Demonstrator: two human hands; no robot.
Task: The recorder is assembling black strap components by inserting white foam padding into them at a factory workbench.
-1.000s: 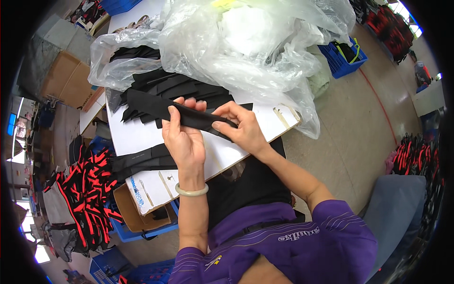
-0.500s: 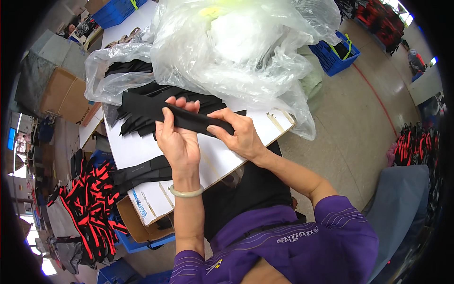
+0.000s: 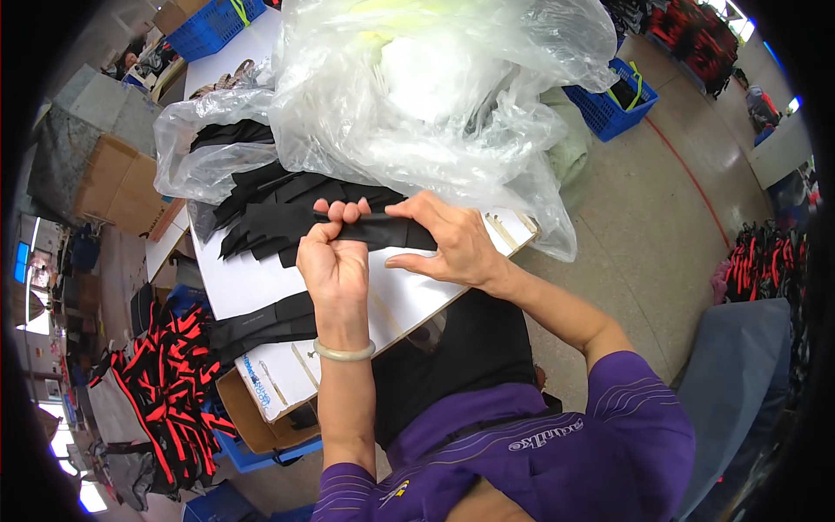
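Observation:
Both of my hands hold one black fabric strip (image 3: 383,231) level above the white table (image 3: 252,287). My left hand (image 3: 333,261), with a pale bangle on the wrist, is curled over the strip's left end. My right hand (image 3: 444,244) pinches its right part between thumb and fingers. Just behind the strip lies a pile of similar black strips (image 3: 270,213), partly tucked under a clear plastic bag.
A large crumpled clear plastic bag (image 3: 417,96) fills the far side of the table. Another black strip (image 3: 261,324) lies near the table's left edge. Red-and-black items (image 3: 170,391) are heaped on the floor at left, beside cardboard boxes (image 3: 117,187). Blue crates (image 3: 613,100) stand at right.
The strip stays held in both hands at about the same spot over the table. My left fingers have curled more tightly over its end.

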